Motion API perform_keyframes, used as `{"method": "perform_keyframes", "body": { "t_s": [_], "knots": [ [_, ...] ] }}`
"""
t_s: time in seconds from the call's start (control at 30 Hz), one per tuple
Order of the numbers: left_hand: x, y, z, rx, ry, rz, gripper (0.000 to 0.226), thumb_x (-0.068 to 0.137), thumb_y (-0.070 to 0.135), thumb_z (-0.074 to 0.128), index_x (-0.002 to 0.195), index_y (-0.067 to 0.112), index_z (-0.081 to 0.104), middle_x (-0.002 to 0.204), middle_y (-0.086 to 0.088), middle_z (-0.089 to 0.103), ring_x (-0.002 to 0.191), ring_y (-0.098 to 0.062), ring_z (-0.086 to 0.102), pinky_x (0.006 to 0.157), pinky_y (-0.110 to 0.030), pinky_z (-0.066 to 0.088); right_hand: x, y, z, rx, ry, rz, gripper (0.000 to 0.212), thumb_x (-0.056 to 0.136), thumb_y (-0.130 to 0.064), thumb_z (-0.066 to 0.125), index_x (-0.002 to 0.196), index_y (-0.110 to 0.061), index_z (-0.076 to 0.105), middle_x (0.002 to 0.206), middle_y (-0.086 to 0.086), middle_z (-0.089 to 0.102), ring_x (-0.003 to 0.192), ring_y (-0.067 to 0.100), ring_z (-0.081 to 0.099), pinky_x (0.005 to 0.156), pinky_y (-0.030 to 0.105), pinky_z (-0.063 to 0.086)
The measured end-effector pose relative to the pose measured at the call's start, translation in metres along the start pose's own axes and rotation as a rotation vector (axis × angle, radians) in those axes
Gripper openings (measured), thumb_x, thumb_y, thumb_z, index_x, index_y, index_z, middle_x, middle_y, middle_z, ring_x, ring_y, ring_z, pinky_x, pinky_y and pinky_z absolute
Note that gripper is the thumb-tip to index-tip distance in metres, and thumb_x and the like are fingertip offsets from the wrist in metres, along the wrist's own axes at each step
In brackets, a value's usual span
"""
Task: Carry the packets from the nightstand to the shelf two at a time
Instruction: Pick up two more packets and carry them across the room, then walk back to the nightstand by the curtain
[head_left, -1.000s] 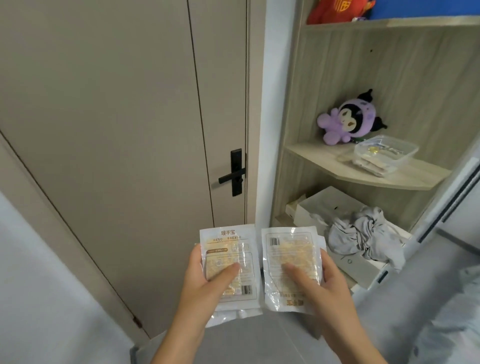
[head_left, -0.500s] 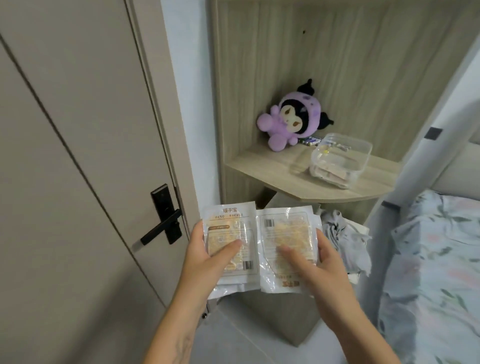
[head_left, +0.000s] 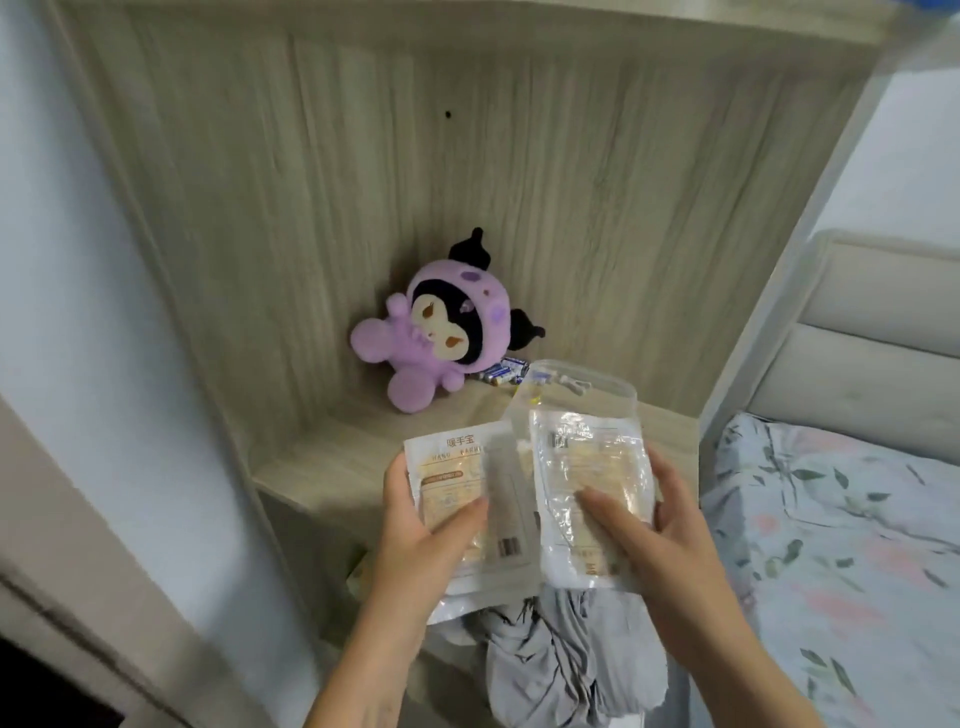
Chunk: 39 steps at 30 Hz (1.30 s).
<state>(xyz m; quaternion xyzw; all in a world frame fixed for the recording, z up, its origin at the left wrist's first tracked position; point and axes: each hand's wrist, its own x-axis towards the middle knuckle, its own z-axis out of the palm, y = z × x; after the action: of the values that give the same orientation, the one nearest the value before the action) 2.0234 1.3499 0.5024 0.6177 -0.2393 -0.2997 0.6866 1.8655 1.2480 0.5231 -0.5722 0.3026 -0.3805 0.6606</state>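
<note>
My left hand (head_left: 415, 540) grips a white hand-warmer packet (head_left: 467, 462) with printed lettering, thumb across its front. My right hand (head_left: 660, 535) grips a second, clear-fronted packet (head_left: 587, 457) the same way. The two packets are side by side, edges overlapping, held just in front of the pale wooden shelf (head_left: 322, 457). A clear plastic container (head_left: 576, 384) stands on the shelf, mostly hidden behind the right packet.
A purple plush toy (head_left: 441, 332) sits at the shelf's back corner, with small batteries (head_left: 501, 371) beside it. Crumpled grey cloth (head_left: 571, 660) lies below the shelf. A bed with floral bedding (head_left: 841, 545) is on the right, a white wall (head_left: 93, 291) on the left.
The view has swung right and closer to the shelf; the door has left the frame. Both hands have carried the packets up to the shelf's front edge.
</note>
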Motion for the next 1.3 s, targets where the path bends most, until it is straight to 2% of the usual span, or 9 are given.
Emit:
{"method": "perform_keyframes", "body": {
  "t_s": [0.17,0.33,0.43,0.53,0.67,0.87,1.07,1.17,1.3],
  "knots": [
    [0.036,0.005,0.050,-0.120,-0.036,-0.099,0.054,0.092,0.003,0.054,0.138,0.026,0.037,0.113,0.000,0.069,0.101,-0.014,0.068,0.089,-0.036,0.054,0.049,0.004,-0.002,-0.057,-0.027,0.045,0.030,0.084,-0.016,0.069,0.112,-0.010,0.064,0.100,0.009,0.076,0.093,0.028,0.073,0.078,0.038,0.060],
    [0.051,0.006,0.074,-0.281,-0.044,-0.268,0.057,0.086,0.049,0.052,0.133,0.017,0.051,0.123,-0.008,0.066,0.104,-0.021,0.067,0.086,-0.040,0.056,0.065,0.016,0.012,-0.180,-0.038,0.026,0.032,0.081,-0.031,0.075,0.110,-0.027,0.063,0.113,0.009,0.068,0.101,0.020,0.069,0.087,0.038,0.057],
    [0.058,0.010,0.074,-0.322,-0.101,-0.298,0.049,0.093,0.029,0.056,0.140,0.019,0.045,0.120,-0.005,0.068,0.095,-0.015,0.070,0.069,-0.025,0.057,0.071,0.011,0.013,-0.182,-0.114,0.029,0.050,0.084,-0.029,0.073,0.126,-0.028,0.046,0.120,0.006,0.065,0.106,0.015,0.067,0.087,0.031,0.056],
    [0.065,0.021,0.070,-0.355,-0.188,-0.236,0.029,0.096,0.015,0.050,0.124,0.024,0.057,0.101,-0.004,0.075,0.091,-0.021,0.073,0.068,-0.033,0.059,0.077,-0.005,0.014,-0.219,-0.224,0.082,0.057,0.080,-0.036,0.074,0.129,-0.034,0.044,0.118,-0.005,0.068,0.107,0.010,0.067,0.090,0.034,0.056],
    [0.078,0.038,0.062,-0.380,-0.293,-0.156,0.034,0.092,0.008,0.053,0.121,0.025,0.057,0.105,-0.007,0.074,0.092,-0.023,0.072,0.066,-0.035,0.059,0.088,-0.028,0.014,-0.297,-0.314,0.067,0.035,0.085,-0.027,0.069,0.117,-0.026,0.056,0.097,-0.007,0.073,0.085,0.017,0.073,0.057,0.037,0.060],
    [0.108,0.034,0.050,0.146,-0.232,0.102,0.033,0.083,0.037,0.061,0.116,0.033,0.058,0.126,0.007,0.059,0.118,-0.010,0.055,0.099,-0.028,0.043,0.131,-0.045,-0.010,-0.383,-0.239,-0.050,0.034,0.085,-0.021,0.068,0.115,-0.020,0.052,0.100,0.002,0.071,0.082,0.022,0.073,0.053,0.037,0.058],
    [0.106,-0.018,0.050,1.055,-0.306,0.435,0.050,0.088,0.047,0.041,0.124,0.020,0.061,0.122,0.006,0.064,0.122,-0.014,0.053,0.103,-0.030,0.039,0.221,-0.048,-0.021,-1.209,-0.506,0.284,0.070,0.088,-0.028,0.069,0.144,-0.020,0.029,0.138,0.007,0.049,0.108,0.026,0.063,0.079,0.043,0.060],
    [0.102,-0.037,0.060,1.215,-0.317,0.480,0.048,0.082,0.043,0.036,0.098,0.013,0.071,0.103,-0.001,0.071,0.108,-0.021,0.063,0.089,-0.039,0.054,0.244,-0.022,-0.004,-1.623,-0.736,0.403,0.074,0.086,-0.037,0.070,0.144,-0.015,0.029,0.146,0.008,0.040,0.121,0.031,0.052,0.092,0.041,0.054],
    [0.098,-0.038,0.064,1.208,-0.241,0.561,0.028,0.079,0.037,0.041,0.077,0.023,0.066,0.083,0.008,0.067,0.087,-0.016,0.062,0.067,-0.034,0.055,0.264,-0.008,-0.006,-1.697,-0.780,0.475,0.087,0.087,-0.047,0.065,0.152,-0.016,0.015,0.157,0.005,0.028,0.140,0.028,0.034,0.112,0.040,0.035]
  ]
}}
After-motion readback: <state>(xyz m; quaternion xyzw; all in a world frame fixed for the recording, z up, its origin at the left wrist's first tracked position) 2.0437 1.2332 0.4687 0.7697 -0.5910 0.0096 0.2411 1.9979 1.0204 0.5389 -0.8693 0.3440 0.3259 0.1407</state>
